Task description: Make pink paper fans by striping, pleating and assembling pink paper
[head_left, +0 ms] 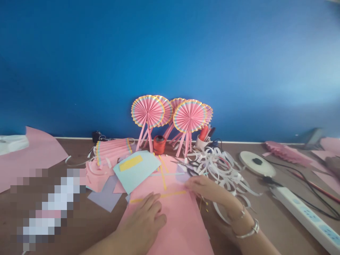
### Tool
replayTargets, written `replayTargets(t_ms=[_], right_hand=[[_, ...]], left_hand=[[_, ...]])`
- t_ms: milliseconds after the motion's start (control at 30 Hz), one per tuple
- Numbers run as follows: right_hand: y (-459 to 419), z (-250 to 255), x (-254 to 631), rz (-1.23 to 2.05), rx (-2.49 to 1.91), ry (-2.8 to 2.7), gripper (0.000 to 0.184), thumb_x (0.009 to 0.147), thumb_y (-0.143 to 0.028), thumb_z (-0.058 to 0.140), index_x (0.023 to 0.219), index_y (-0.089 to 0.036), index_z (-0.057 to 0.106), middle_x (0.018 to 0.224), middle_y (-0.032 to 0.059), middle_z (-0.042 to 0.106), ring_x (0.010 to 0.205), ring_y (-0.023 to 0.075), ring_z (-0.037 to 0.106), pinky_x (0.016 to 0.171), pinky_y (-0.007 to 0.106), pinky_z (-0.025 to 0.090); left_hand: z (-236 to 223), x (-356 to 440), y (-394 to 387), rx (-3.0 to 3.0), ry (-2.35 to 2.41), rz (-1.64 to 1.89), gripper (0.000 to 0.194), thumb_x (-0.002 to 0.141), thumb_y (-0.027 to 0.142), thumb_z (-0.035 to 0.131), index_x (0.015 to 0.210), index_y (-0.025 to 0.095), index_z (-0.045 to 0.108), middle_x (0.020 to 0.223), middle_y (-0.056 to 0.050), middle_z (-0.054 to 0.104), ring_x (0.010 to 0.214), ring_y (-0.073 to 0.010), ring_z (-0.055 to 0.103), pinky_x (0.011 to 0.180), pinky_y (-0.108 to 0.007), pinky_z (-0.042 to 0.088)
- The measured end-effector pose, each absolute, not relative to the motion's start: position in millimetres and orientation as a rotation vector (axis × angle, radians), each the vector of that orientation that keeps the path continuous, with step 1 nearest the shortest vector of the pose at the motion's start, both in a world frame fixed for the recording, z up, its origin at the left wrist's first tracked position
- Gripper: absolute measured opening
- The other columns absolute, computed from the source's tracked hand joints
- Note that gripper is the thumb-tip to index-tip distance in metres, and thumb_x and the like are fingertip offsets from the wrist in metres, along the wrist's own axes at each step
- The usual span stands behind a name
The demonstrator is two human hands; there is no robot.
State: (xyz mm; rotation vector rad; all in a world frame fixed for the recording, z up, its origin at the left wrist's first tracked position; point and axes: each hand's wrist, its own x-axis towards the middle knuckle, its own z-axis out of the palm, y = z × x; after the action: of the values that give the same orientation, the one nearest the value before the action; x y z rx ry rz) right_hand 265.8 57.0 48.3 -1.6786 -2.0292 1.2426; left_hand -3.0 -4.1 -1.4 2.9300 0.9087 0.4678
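Observation:
My left hand [146, 221] lies palm down, fingers stretched, on a large pink paper sheet [180, 223]. A yellow paper strip [174, 194] crosses the sheet just beyond its fingertips. At the sheet's right edge is my right hand [205, 187], fingers reaching left with the tips low over the paper; its palm side is hidden, and I see nothing held. Scissors [193, 171] with dark handles lie right behind it, beside a pale purple paper piece [183, 177]. A light blue paper sheet [140, 177] with a yellow rectangle [131, 163] on it overlaps the pink sheet's far left.
Several pleated pink fans [190, 117] stand at the blue wall behind a red tape roll [159, 145]. Curled white strips [220, 166] heap on the right, near a round white device [257, 163] and a power strip [305, 212] with black cables. Folded pink paper [114, 150] lies left.

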Motion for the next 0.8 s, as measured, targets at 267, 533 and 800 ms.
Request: replayTargets(t_ms=[267, 533, 800], right_hand=[[61, 48, 273, 1.033, -1.79, -2.006, 0.018, 0.076, -0.028, 0.052, 0.083, -0.017, 0.065, 0.051, -0.0055, 0.048, 0.042, 0.0071, 0.034, 0.043, 0.02, 0.026], [50, 51, 255, 0.695, -1.936, -2.325, 0.014, 0.059, -0.008, 0.049, 0.058, -0.017, 0.06, 0.054, -0.0024, 0.054, 0.052, 0.0104, 0.044, 0.051, 0.022, 0.027], [66, 42, 267, 0.304, -1.97, -2.099, 0.016, 0.071, -0.013, 0.046, 0.063, -0.018, 0.06, 0.062, 0.0014, 0.062, 0.058, 0.0135, 0.05, 0.055, 0.023, 0.031]], left_hand=[[-6, -2, -4, 2.956, 0.907, 0.502, 0.011, 0.076, 0.009, 0.054, 0.082, 0.018, 0.055, 0.089, -0.005, 0.054, 0.112, -0.0239, 0.046, 0.105, -0.043, 0.033], [-5, -2, -6, 2.956, 0.896, 0.447, 0.039, 0.082, 0.016, 0.05, 0.12, 0.025, 0.05, 0.093, -0.006, 0.054, 0.114, -0.0264, 0.045, 0.1, -0.048, 0.038], [-6, -2, -6, 3.008, 0.899, 0.615, 0.028, 0.084, 0.015, 0.048, 0.109, 0.02, 0.058, 0.087, -0.007, 0.056, 0.104, -0.0241, 0.05, 0.101, -0.045, 0.036]])
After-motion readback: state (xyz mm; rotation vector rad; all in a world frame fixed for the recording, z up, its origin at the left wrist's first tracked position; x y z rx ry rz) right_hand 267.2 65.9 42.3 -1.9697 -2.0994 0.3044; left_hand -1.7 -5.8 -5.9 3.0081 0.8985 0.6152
